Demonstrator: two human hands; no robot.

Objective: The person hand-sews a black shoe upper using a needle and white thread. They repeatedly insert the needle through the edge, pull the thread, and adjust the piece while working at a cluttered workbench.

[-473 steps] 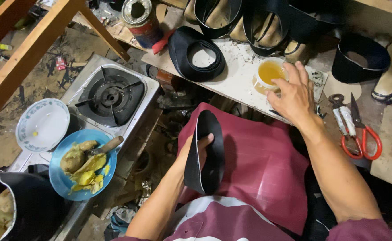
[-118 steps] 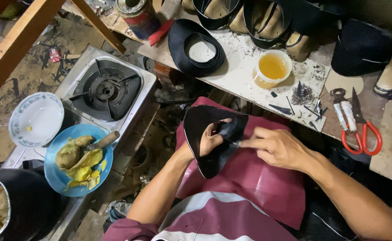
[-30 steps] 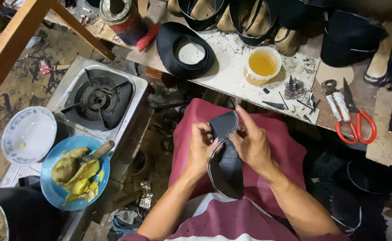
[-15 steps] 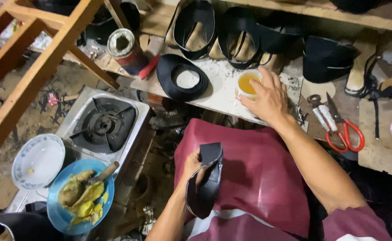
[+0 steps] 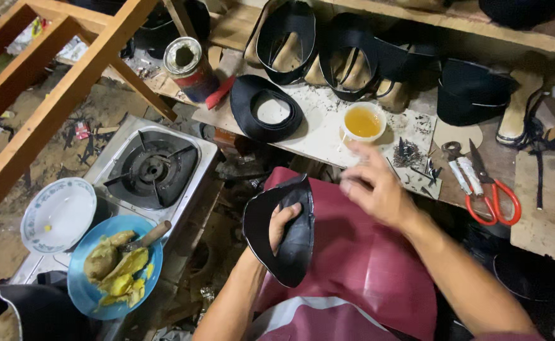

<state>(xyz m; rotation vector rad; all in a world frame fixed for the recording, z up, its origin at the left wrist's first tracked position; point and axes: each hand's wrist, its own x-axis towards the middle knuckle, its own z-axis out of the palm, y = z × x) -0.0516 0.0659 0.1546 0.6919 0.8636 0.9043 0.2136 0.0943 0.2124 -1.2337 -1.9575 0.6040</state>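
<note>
A black leather shoe upper (image 5: pixel 284 237) was held over the maroon apron (image 5: pixel 359 265), gripped by the left hand (image 5: pixel 282 222) with fingers curled into its opening. It was judged light, limp and best pinched at the rim. The right hand (image 5: pixel 372 189), loosely spread and empty, hovered near the glue cup (image 5: pixel 362 122) on the worktop (image 5: pixel 328 136).

My left hand (image 5: pixel 282 222) holds the shoe upper (image 5: pixel 282 237) over my lap, my right hand (image 5: pixel 373 189) hovers just before the glue cup (image 5: pixel 362 122) on the bench (image 5: pixel 318 136), scissors (image 5: pixel 483 183) to its right, stove (image 5: pixel 149 170) left.
</note>
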